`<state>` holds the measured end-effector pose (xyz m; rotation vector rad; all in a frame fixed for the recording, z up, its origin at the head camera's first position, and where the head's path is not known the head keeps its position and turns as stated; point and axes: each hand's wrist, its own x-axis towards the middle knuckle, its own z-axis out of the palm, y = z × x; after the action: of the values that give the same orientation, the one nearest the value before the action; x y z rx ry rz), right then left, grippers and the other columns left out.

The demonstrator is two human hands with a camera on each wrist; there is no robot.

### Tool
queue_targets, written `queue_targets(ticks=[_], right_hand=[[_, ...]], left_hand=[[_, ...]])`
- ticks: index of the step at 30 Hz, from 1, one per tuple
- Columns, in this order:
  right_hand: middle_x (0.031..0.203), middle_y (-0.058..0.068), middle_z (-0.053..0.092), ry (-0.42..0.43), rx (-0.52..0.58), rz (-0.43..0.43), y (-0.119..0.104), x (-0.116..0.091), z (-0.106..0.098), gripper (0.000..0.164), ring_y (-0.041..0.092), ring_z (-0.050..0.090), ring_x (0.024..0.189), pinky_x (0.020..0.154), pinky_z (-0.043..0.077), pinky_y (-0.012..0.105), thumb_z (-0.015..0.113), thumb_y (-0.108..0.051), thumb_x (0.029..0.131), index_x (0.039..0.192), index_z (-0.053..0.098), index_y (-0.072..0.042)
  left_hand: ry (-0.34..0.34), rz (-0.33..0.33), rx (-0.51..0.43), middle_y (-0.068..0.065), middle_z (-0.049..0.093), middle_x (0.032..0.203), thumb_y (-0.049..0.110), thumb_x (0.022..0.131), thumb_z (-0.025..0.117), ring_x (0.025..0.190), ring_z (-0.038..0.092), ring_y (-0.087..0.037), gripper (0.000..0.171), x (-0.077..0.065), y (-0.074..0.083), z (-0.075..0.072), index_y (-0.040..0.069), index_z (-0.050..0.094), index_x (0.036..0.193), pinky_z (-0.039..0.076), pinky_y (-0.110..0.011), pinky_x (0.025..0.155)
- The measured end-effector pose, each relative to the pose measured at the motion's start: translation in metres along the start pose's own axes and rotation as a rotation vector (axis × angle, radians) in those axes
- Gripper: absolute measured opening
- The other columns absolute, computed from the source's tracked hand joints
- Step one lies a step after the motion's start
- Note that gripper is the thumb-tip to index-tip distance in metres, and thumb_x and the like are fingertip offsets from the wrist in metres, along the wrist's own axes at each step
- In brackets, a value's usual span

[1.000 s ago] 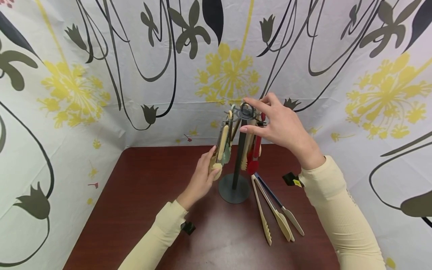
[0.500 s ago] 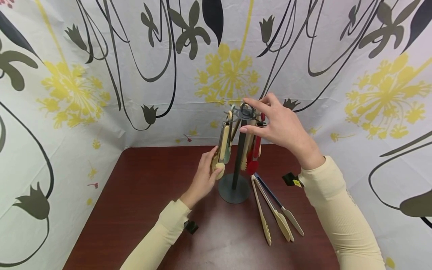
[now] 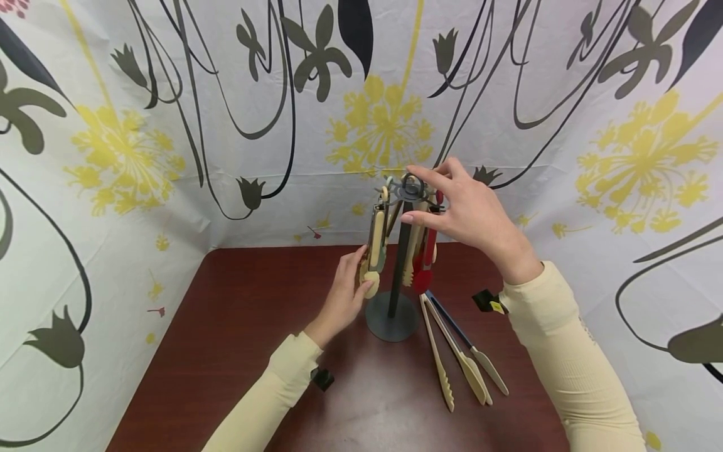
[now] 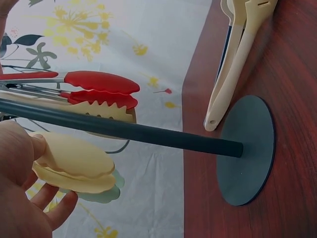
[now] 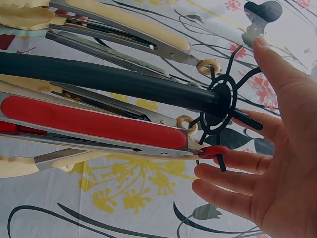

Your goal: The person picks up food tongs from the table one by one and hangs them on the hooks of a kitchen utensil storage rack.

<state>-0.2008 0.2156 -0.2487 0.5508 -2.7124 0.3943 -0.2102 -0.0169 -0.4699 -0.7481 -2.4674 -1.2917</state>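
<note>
A dark metal stand with a ring of hooks on top carries several hanging tongs. My left hand holds cream-tipped tongs by their scalloped heads, thumb on one side and fingers on the other. Green-tipped tongs show just behind them. At the stand's top, my right hand has its thumb and fingers curved round the hook ring. Red tongs hang by a red loop right at its fingers. The stand's round base sits flat on the table.
Long cream tongs lie splayed on the dark red table, right of the base. Beside them is a blue-handled utensil with a pale tip. Patterned cloth stands behind the table and along both sides.
My left hand has shifted slightly right with the cream-tipped tongs, bringing them closer to the pole. My right hand stays in place at the stand's top.
</note>
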Motion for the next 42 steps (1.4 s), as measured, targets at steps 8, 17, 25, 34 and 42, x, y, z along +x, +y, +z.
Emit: queue_targets(ticks=[8,17,25,34,42], right_hand=[[0.121,0.008,0.047,-0.015,-0.011,-0.006,-0.001,0.000,0.000,0.080,0.020,0.047,0.060,0.058,0.039,0.034,0.061,-0.072,0.082,0.151,0.038,-0.040],[0.125,0.009,0.046,-0.022,-0.036,-0.008,0.000,0.001,-0.002,0.081,0.021,0.048,0.059,0.058,0.040,0.034,0.061,-0.072,0.082,0.152,0.034,-0.043],[0.133,0.010,0.044,-0.028,-0.031,-0.009,0.003,-0.002,0.000,0.089,0.020,0.055,0.065,0.063,0.046,0.037,0.064,-0.072,0.079,0.155,0.028,-0.041],[0.158,0.012,0.027,-0.006,0.056,0.018,0.020,-0.013,0.009,0.111,0.033,0.064,0.100,0.081,0.052,0.053,0.078,-0.061,0.075,0.159,0.009,-0.038],[0.163,0.013,0.015,-0.092,0.277,0.140,0.047,-0.033,0.035,0.122,0.034,0.042,0.136,0.091,0.047,0.059,0.080,-0.057,0.074,0.156,-0.010,-0.041]], left_hand=[[-0.009,0.008,0.045,-0.012,0.038,0.146,0.016,0.098,0.060,0.133,0.043,-0.027,0.077,0.002,0.000,-0.004,0.032,0.015,0.159,0.046,-0.046,0.104],[0.023,0.092,0.104,-0.013,0.038,0.145,0.020,0.097,0.064,0.127,0.046,-0.032,0.080,0.019,0.008,-0.027,0.021,0.015,0.160,0.047,-0.047,0.101],[0.062,0.195,0.131,-0.013,0.038,0.145,0.027,0.099,0.061,0.130,0.042,-0.027,0.077,0.047,0.030,-0.057,0.023,0.014,0.160,0.042,-0.046,0.107],[0.089,0.361,0.123,-0.014,0.035,0.148,0.023,0.097,0.062,0.135,0.037,-0.028,0.076,0.078,0.058,-0.084,0.015,0.019,0.159,0.035,-0.048,0.111],[0.008,0.454,0.115,-0.007,0.035,0.156,0.029,0.097,0.063,0.144,0.033,-0.022,0.071,0.110,0.091,-0.095,0.018,0.028,0.157,0.033,-0.045,0.116]])
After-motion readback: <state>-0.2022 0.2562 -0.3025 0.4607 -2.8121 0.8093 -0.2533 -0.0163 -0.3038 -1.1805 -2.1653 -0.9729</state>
